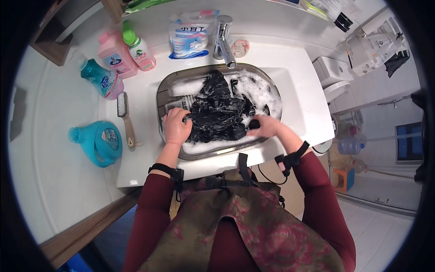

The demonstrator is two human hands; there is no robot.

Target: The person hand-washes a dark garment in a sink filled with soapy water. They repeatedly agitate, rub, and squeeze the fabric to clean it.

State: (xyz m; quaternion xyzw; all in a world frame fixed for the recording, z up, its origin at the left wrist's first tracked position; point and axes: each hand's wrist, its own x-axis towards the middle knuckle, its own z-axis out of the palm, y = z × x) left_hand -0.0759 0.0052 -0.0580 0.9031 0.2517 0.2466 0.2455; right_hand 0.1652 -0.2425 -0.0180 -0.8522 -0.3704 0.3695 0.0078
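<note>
white counter (312, 104), foamy basin (163, 94), tiled floor (362, 226)

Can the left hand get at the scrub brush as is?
Probably yes: the scrub brush lies on the counter just left of the left hand; only the basin's rim seems between. It may first need to leave the black cloth.
</note>
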